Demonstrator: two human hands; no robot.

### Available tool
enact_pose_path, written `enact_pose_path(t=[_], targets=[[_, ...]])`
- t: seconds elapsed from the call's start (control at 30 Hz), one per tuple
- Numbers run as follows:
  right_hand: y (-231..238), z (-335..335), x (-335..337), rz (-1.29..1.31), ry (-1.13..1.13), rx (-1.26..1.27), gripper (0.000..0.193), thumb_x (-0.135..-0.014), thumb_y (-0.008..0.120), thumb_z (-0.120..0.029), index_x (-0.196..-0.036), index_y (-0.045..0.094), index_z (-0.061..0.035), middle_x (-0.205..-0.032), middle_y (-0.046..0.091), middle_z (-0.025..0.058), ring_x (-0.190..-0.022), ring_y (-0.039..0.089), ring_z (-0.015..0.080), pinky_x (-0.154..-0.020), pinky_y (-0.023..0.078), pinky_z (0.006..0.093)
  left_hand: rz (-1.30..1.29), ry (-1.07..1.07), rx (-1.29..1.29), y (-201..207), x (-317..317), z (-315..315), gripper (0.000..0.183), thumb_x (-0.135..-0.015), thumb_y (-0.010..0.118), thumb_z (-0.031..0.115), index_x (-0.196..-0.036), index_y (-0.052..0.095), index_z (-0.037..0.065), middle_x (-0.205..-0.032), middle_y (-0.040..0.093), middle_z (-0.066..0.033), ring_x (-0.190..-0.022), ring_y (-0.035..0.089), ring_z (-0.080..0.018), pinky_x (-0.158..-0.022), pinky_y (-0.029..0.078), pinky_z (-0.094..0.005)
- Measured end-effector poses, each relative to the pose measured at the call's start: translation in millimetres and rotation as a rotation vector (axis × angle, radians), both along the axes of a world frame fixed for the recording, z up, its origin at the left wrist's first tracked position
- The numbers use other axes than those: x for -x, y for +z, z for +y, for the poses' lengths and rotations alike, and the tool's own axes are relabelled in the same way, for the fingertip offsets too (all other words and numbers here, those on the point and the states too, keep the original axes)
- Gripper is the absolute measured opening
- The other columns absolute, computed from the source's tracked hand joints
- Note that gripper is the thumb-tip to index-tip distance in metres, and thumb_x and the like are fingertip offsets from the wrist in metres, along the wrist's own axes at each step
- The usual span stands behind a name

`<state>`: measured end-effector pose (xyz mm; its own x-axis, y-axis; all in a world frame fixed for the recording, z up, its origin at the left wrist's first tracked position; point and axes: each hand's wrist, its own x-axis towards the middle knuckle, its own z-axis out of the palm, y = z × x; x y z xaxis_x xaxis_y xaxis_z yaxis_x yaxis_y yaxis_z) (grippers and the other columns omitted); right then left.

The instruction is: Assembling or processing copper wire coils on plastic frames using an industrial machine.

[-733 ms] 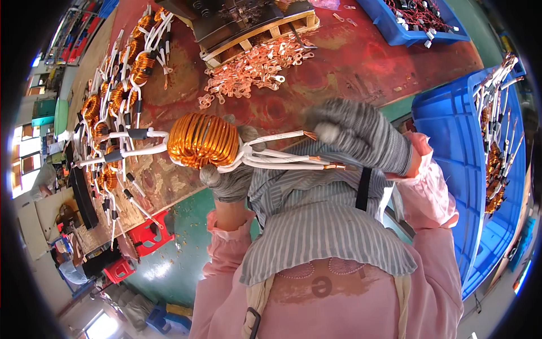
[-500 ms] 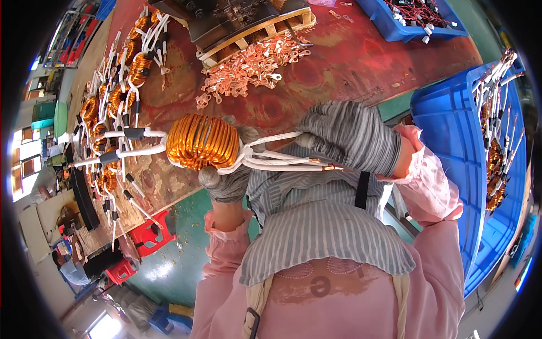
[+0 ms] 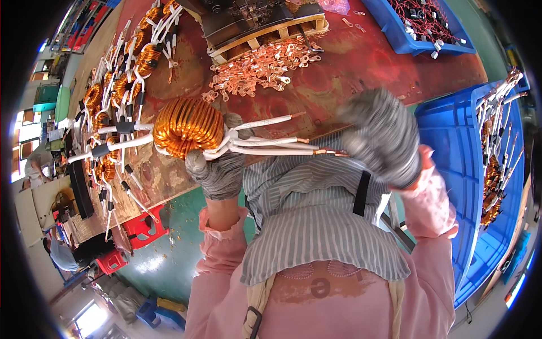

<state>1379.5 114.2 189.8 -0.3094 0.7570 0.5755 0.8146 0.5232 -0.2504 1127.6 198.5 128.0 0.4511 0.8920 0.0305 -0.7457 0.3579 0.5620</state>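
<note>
A toroidal coil (image 3: 189,127) wound with orange copper wire is gripped from below by my left hand (image 3: 220,172) in a grey glove. White sleeved leads (image 3: 271,145) with bare copper ends stretch from it to the right. On its left side, two more white leads carry black sleeves (image 3: 125,127). My right hand (image 3: 384,138), in a striped grey glove, is off to the right of the lead ends, apart from them. Motion smears its fingers, so I cannot make out their pose. Copper ring terminals (image 3: 262,68) lie heaped on the red table beyond the coil.
Finished-looking coils with white leads (image 3: 121,90) are piled along the table's left. A dark machine on a wooden base (image 3: 265,39) stands at the back. A blue tray (image 3: 389,25) holds red wires; a large blue bin (image 3: 451,141) with coils is at right. Red stools (image 3: 144,229) stand below left.
My right hand has let go of the leads and moved right, away from them. One lead now stands apart from the others. The coil in my left hand has shifted slightly left and up.
</note>
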Motion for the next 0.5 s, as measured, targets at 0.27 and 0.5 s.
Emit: enact_pose_path(t=[0.27,0.5], targets=[[-18.2,-2.5,40.4,-0.263,-0.053,-0.03,0.033,-0.062,0.06,-0.021,-0.094,0.06,-0.0118,-0.081,0.056,0.0029,-0.072,0.054,0.0178,-0.055,0.041,0.0338,0.135,0.078,0.025,-16.3,9.0,-9.6,0.078,-0.06,0.07,0.05,-0.118,0.041,0.007,-0.106,0.053,-0.011,-0.094,0.052,-0.0292,-0.086,0.04,-0.0478],[-19.2,0.5,35.4,-0.14,-0.044,0.055,0.037,-0.059,0.057,-0.016,-0.094,0.061,-0.0085,-0.084,0.057,0.0049,-0.072,0.055,0.02,-0.056,0.043,0.0349,0.091,-0.034,-0.045,-23.6,13.2,-14.9,0.091,-0.054,0.076,0.047,-0.122,0.036,0.001,-0.114,0.048,-0.0133,-0.104,0.048,-0.0285,-0.092,0.04,-0.0422]])
